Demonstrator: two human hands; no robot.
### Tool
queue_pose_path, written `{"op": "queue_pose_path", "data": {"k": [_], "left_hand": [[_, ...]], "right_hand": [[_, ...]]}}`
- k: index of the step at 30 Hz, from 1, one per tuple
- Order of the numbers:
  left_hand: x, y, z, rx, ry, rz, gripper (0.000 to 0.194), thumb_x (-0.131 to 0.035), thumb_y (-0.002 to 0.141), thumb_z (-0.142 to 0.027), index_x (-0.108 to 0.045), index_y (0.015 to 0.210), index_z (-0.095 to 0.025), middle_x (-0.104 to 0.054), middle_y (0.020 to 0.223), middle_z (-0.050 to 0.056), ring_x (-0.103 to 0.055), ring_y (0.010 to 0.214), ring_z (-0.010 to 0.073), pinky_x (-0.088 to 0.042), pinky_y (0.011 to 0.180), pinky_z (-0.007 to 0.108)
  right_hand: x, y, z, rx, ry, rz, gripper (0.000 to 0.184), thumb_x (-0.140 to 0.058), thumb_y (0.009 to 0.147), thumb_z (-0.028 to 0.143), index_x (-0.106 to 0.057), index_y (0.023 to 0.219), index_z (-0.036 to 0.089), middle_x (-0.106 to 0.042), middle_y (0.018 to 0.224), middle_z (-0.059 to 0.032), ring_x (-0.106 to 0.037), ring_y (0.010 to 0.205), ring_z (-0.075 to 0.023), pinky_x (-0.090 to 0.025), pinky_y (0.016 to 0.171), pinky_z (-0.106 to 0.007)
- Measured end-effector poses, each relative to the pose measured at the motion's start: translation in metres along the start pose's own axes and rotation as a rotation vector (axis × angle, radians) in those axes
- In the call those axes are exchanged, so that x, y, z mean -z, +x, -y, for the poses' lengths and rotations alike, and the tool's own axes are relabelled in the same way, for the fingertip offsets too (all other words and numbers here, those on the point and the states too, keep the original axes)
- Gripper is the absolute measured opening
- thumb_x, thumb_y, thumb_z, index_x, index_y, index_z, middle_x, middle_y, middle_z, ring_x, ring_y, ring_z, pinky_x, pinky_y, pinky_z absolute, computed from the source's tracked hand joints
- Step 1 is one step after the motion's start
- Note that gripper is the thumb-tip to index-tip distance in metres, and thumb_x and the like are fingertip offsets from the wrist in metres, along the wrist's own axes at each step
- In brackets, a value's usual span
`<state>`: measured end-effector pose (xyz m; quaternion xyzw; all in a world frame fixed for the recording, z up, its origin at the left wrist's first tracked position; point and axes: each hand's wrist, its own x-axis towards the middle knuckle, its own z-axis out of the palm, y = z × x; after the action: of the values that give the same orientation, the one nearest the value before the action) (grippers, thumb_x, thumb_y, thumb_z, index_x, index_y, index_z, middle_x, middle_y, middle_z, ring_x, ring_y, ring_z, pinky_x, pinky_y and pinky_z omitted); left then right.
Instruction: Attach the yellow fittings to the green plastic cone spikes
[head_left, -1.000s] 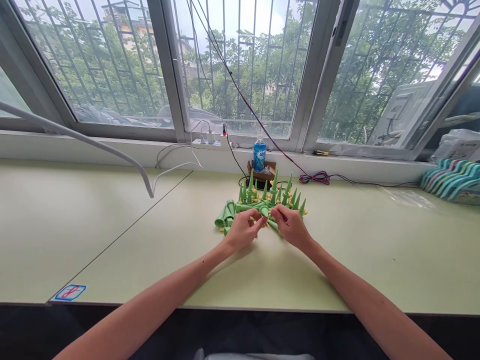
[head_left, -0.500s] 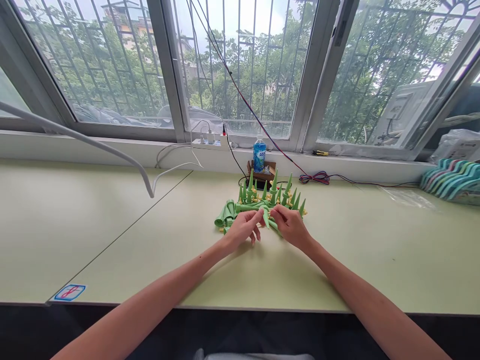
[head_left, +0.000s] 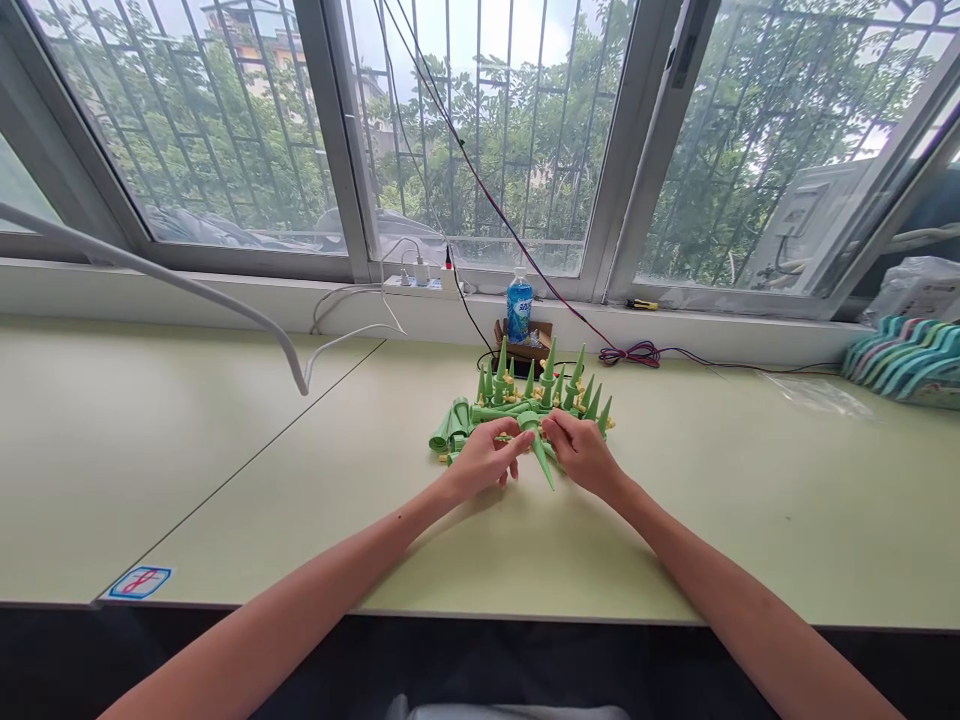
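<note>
Between my hands is a green plastic watering spike (head_left: 542, 463), its point slanting down toward me and right. My left hand (head_left: 487, 458) pinches its wide upper end between thumb and fingers. My right hand (head_left: 583, 450) is closed in a pinch just right of the spike's top; whatever its fingertips hold is too small and hidden to make out. Just beyond my hands stand several green spikes (head_left: 550, 375) with yellow valve pieces, points up. Several loose green funnel-ended spikes (head_left: 454, 425) lie to the left of them, partly behind my left hand.
At the back, a bottle of blue liquid (head_left: 518, 310) stands in a small cardboard box (head_left: 541, 345). A coiled red-and-black cable (head_left: 634, 355) lies right of it. A white cable (head_left: 289, 345) arches over the left side. Pastel hangers (head_left: 904, 365) are piled at far right.
The spike in my left hand has turned, so more of its length now shows pointing down toward me. Both hands stay in nearly the same place.
</note>
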<state>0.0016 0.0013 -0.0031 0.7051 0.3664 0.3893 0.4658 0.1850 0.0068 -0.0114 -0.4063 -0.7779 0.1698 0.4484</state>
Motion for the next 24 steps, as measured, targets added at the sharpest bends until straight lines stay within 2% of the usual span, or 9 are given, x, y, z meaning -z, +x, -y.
{"op": "queue_pose_path", "data": {"k": [7, 11, 16, 24], "left_hand": [[-0.0003, 0.0000, 0.0027, -0.053, 0.069, -0.065, 0.040, -0.058, 0.080, -0.056, -0.049, 0.086, -0.017, -0.047, 0.057, -0.005, -0.056, 0.049, 0.0123, -0.040, 0.034, 0.019], [-0.0002, 0.0003, 0.0051, -0.101, 0.096, -0.102, 0.040, -0.060, 0.080, -0.053, -0.051, 0.094, -0.017, -0.051, 0.071, -0.002, -0.056, 0.050, 0.0101, -0.039, 0.033, 0.018], [-0.0003, 0.0009, 0.0063, -0.195, 0.173, -0.148, 0.033, -0.062, 0.080, -0.047, -0.054, 0.094, -0.017, -0.050, 0.093, 0.002, -0.052, 0.048, 0.0042, -0.042, 0.037, 0.018], [-0.0008, 0.0015, 0.0075, -0.307, 0.305, -0.210, 0.026, -0.063, 0.081, -0.041, -0.057, 0.094, -0.019, -0.050, 0.095, 0.002, -0.048, 0.054, 0.0041, -0.046, 0.047, 0.019]], "right_hand": [[0.0000, 0.0002, -0.0006, 0.001, -0.011, 0.020, 0.039, -0.035, 0.097, 0.043, -0.033, 0.066, 0.021, -0.038, 0.055, 0.0047, -0.032, 0.049, -0.0099, -0.027, 0.050, -0.024], [-0.0001, 0.0005, -0.0002, -0.009, -0.012, 0.027, 0.039, -0.034, 0.098, 0.044, -0.035, 0.066, 0.021, -0.041, 0.054, 0.0039, -0.034, 0.049, -0.0104, -0.028, 0.050, -0.025], [-0.0003, 0.0003, 0.0000, -0.001, -0.023, 0.024, 0.040, -0.033, 0.098, 0.045, -0.035, 0.066, 0.021, -0.039, 0.054, 0.0041, -0.032, 0.049, -0.0105, -0.027, 0.050, -0.025], [-0.0007, 0.0006, 0.0001, -0.007, -0.027, 0.034, 0.040, -0.033, 0.098, 0.044, -0.035, 0.066, 0.021, -0.042, 0.055, 0.0034, -0.034, 0.049, -0.0102, -0.028, 0.050, -0.025]]}}
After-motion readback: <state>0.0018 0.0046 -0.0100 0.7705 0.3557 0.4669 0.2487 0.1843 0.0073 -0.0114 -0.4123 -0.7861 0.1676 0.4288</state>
